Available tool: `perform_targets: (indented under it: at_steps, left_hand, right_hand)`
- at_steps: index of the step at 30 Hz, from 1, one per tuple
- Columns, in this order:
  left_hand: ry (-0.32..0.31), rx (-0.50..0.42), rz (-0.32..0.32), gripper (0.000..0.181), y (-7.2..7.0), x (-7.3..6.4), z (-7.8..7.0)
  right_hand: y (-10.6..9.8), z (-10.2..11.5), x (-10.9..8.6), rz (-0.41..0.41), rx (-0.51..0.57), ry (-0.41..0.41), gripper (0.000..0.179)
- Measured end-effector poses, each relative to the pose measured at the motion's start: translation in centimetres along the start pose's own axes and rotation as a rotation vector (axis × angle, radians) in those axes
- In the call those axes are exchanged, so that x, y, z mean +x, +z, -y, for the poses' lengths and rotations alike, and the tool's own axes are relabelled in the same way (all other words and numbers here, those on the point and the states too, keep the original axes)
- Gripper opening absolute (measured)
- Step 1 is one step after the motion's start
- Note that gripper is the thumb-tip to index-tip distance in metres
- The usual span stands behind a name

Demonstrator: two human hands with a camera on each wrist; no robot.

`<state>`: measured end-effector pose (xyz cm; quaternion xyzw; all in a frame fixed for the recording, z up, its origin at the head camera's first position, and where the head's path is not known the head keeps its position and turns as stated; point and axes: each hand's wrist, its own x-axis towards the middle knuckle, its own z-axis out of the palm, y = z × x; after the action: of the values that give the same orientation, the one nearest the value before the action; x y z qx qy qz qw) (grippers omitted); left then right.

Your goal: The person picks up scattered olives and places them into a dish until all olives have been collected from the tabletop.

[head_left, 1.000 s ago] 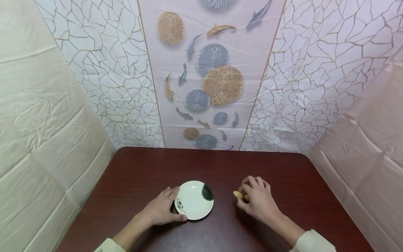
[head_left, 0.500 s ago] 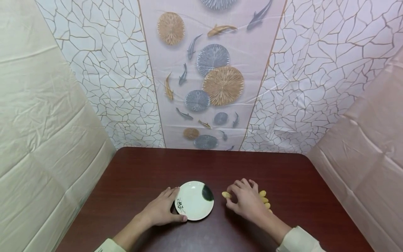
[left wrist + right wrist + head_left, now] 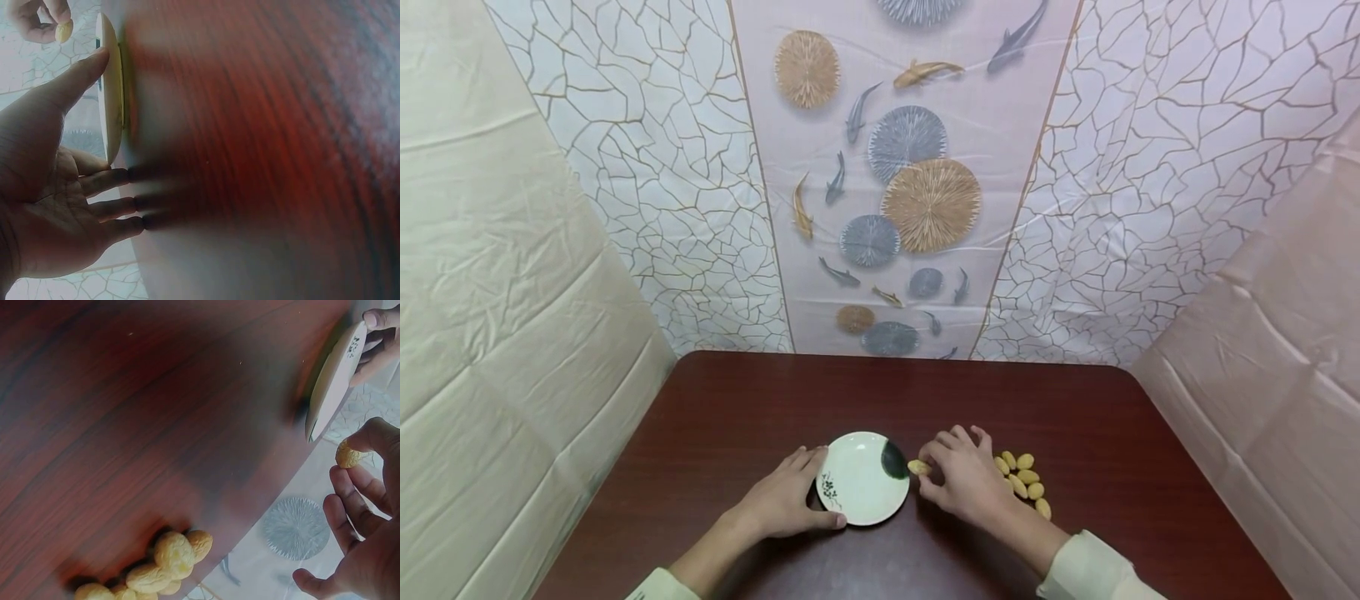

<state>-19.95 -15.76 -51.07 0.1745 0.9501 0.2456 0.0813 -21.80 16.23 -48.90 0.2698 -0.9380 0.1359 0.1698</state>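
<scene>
My left hand (image 3: 785, 493) rests at the left side of a small white plate (image 3: 865, 487), which has a dark green patch and a small floral print. Its thumb and index finger touch the rim, spread apart, and the other fingers point straight down to the table in the left wrist view. Between thumb and fingertips my right hand (image 3: 964, 479) pinches a small yellow oval piece (image 3: 918, 467) with a wrinkled surface (image 3: 347, 454). That piece is above the table, beside the plate's right rim. Several similar yellow oval pieces (image 3: 1028, 477) lie behind the right hand; its forearm partly hides them.
Both hands work over a dark red-brown wooden table (image 3: 760, 400) with rounded far corners. A patterned cloth wall (image 3: 880, 250) with fish and round motifs stands behind it. Pale fabric sides (image 3: 512, 333) enclose the left and right.
My right hand has moved left, carrying the yellow oval piece from the pile to the plate's right rim. The pile has come into sight. The left hand and plate have stayed put.
</scene>
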Motion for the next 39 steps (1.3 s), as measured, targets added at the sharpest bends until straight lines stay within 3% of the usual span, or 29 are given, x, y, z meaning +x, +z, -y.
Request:
perform_targets:
  at_steps: [5,15,29,39]
  left_hand:
    - [0.001,-0.003,0.009,0.123,0.1,0.0,0.1]
    - [-0.005,0.008,0.012,0.124,0.0,0.4,0.2]
    - [-0.008,0.01,0.015,0.124,0.0,0.2,0.1]
    - [-0.017,0.015,0.017,0.124,-0.2,0.1,-0.1]
  right_hand:
    - [0.3,0.6,0.3,0.033,0.021,-0.006,0.02]
    - [1.4,1.2,1.1,0.005,0.028,-0.062,0.019]
    - [2.5,2.6,2.0,0.108,0.085,-0.049,0.016]
    - [3.5,3.5,2.9,0.145,0.068,-0.054,0.015]
